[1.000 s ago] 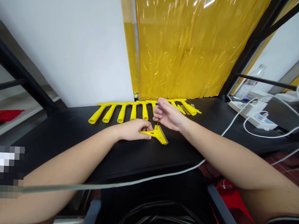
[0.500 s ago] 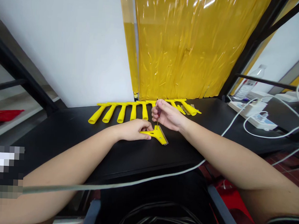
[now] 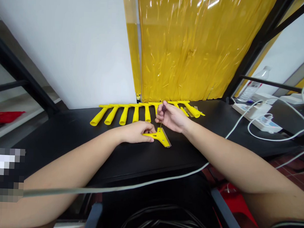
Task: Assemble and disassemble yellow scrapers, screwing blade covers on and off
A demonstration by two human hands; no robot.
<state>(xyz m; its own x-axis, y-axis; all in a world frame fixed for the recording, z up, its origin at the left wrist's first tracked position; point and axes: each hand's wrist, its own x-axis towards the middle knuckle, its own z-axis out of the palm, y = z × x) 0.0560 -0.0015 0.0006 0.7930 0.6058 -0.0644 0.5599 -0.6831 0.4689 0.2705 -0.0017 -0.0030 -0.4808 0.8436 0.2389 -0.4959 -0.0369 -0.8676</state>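
A yellow scraper (image 3: 161, 137) with a metal blade along its wide right edge lies over the black table, its handle pinched by my left hand (image 3: 137, 132). My right hand (image 3: 174, 117) is closed around the dark handle of a screwdriver (image 3: 161, 122). The screwdriver stands nearly upright, and its thin shaft reaches down to a screw at the upper corner of the scraper head. Behind both hands, several yellow scraper handles (image 3: 111, 115) are lined up along the wall; my right hand hides part of that row.
The black table (image 3: 129, 160) ends at a front edge near my body. A pale cable (image 3: 138, 185) crosses in front of my arms. White power strips (image 3: 259, 117) and a clear bottle (image 3: 254, 85) stand at the right. Small metal pieces (image 3: 187, 111) lie by the row's right end.
The fingers of my right hand have shifted slightly around the screwdriver's handle. My left hand and the scraper look the same.
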